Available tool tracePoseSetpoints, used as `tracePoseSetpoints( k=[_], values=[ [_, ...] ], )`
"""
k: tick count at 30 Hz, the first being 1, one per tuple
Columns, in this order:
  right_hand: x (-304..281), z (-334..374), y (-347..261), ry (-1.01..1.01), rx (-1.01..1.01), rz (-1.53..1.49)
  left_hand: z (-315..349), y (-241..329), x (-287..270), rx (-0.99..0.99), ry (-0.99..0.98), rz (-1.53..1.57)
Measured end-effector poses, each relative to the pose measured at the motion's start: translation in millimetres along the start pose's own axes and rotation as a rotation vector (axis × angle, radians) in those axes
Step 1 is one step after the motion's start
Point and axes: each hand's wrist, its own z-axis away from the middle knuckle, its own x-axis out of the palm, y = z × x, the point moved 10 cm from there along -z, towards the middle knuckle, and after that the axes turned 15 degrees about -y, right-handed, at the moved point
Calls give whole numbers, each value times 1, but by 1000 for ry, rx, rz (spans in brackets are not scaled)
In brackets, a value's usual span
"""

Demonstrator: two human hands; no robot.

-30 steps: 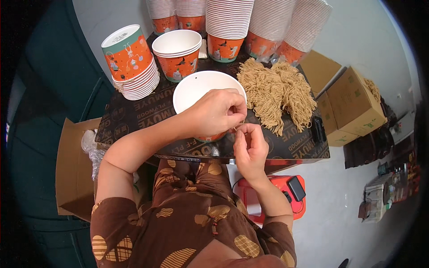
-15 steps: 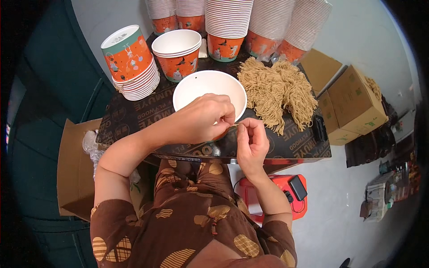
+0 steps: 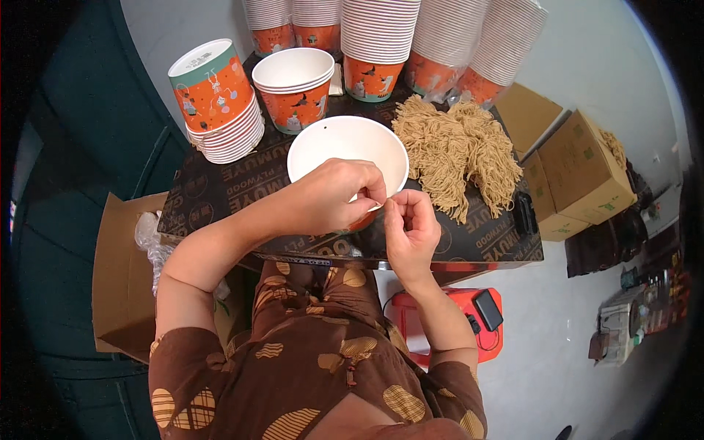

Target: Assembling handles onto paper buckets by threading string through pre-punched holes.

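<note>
My left hand (image 3: 343, 196) and my right hand (image 3: 412, 229) meet over the near rim of a white-lined paper bucket (image 3: 330, 143), which stands upright at the table's front. Both hands are closed in a pinch, fingertips almost touching. Between them shows a short bit of thin tan cord (image 3: 377, 207); the fingers hide the rest of it. Some of the bucket's orange outside appears below my left fingers. Right of the bucket lies a heap of tan cords (image 3: 456, 150).
Stacked paper buckets (image 3: 375, 37) line the back of the dark table (image 3: 253, 172), some in clear plastic. At left is an upside-down stack (image 3: 216, 103). Cardboard boxes (image 3: 579, 172) stand at right, an open carton (image 3: 121, 279) at left. A red stool (image 3: 418, 341) carries a black device (image 3: 488, 308).
My fingertips have drawn closer together, and less of the cord shows between them. My right hand has shifted slightly left. The whole view has moved a little.
</note>
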Motion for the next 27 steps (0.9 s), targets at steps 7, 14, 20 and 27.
tracePoseSetpoints(
  k=[7, 14, 20, 27],
  values=[
    [-3, 2, 1, -3, 11, -70, 2, -1, -2, 50, 33, -28],
    [-6, 4, -6, 11, -95, -111, 1, -1, -3, 52, 96, -112],
    [-4, 0, 9, 23, -16, -234, 2, 7, -3, 119, 99, -142],
    [-1, -1, 20, 48, -3, -339, 2, 8, -5, 168, 143, -113]
  ],
)
